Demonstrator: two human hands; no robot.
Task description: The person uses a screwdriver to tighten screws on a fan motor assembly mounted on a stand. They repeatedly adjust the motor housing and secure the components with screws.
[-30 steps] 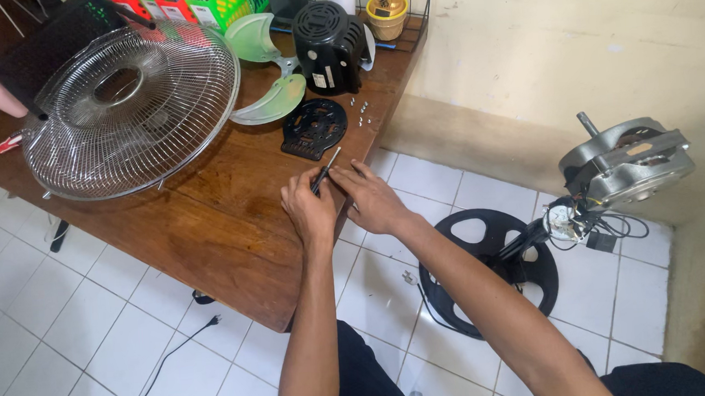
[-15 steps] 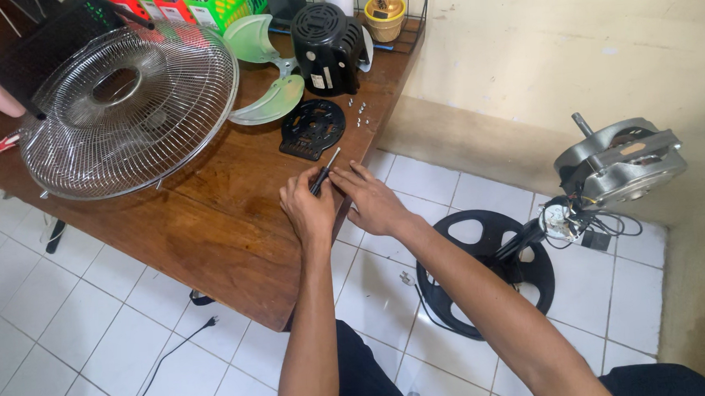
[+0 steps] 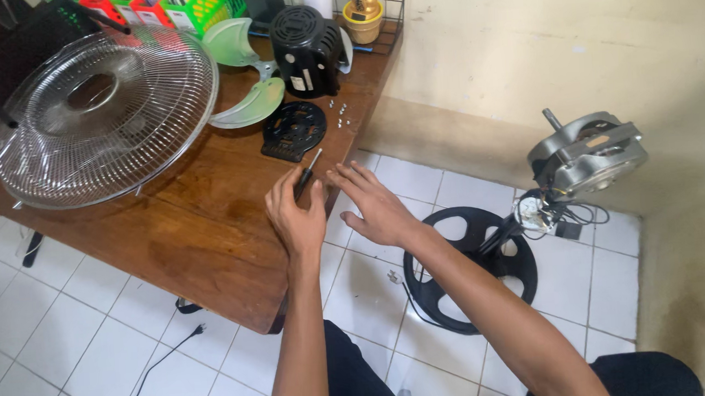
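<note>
Wooden counter [image 3: 207, 223]; wire fan guard [image 3: 103, 115] at its left end; fan stand with bare motor [image 3: 586, 155] on the floor, right; black motor cover [image 3: 304, 50] at the back edge; green blade [image 3: 253, 106] beside it; black round plate [image 3: 293, 131]; left hand [image 3: 298, 218] closed around a screwdriver [image 3: 308, 172] at the front right edge; right hand [image 3: 376, 205] open, fingers spread, empty; screws [image 3: 339, 113] near the plate.

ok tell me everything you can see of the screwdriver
The screwdriver is small, with a dark handle and a thin metal shaft. It lies tilted, tip pointing up and away toward the black round cover plate without touching it. The left hand closes its grip around the handle over the brown wooden table. The right hand hovers open beside it, apart.
</note>
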